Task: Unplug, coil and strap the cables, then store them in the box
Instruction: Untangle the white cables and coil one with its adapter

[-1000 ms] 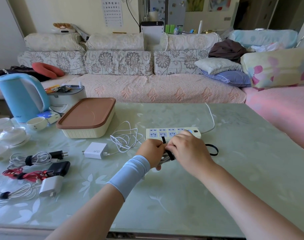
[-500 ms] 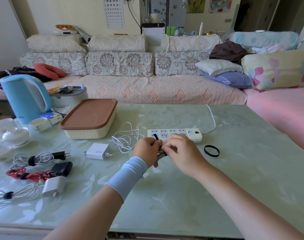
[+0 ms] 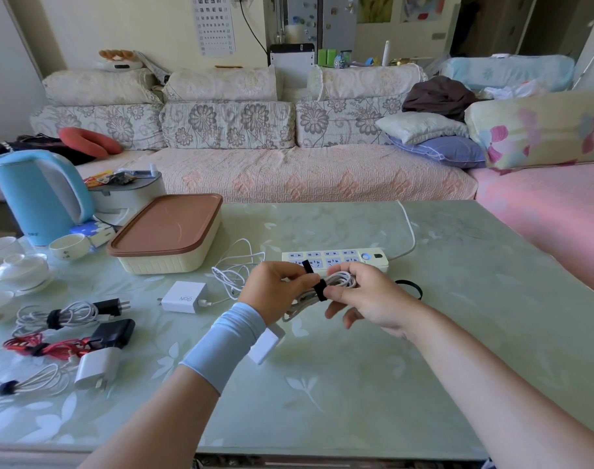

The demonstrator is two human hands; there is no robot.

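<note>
While both hands work just in front of the power strip (image 3: pixel 336 260), the green glass-topped table (image 3: pixel 356 384) carries everything else. Beyond the strip runs a long floral sofa (image 3: pixel 288 177). Far left of the strip stands a blue kettle (image 3: pixel 41 194), and nearer, also to its left, sits the cream box (image 3: pixel 168 235) with its brown lid on. A loose white cable (image 3: pixel 238 269) lies tangled between box and strip, running to a white charger (image 3: pixel 184 297) left of and nearer than the strip. Well left of the strip lie strapped bundles: a white one (image 3: pixel 62 316), a red one (image 3: pixel 41 346), and a white plug (image 3: pixel 95 367).

The left hand (image 3: pixel 275 289) grips one end of the coiled cable (image 3: pixel 336 280), held above the table in front of the strip and hiding part of its sockets. The right hand (image 3: pixel 366 296) pinches the black strap (image 3: pixel 319 289) wrapped round the coil, its other fingers loose. A white adapter (image 3: pixel 266 341) hangs below the left wrist. A spare black band (image 3: pixel 410 287) lies right of the hands, near the strip.

The charger reads "GaN", upside down. An eye chart (image 3: pixel 215 25) on the wall beyond the strip shows rows of E shapes. The kettle's small label is unreadable.
</note>
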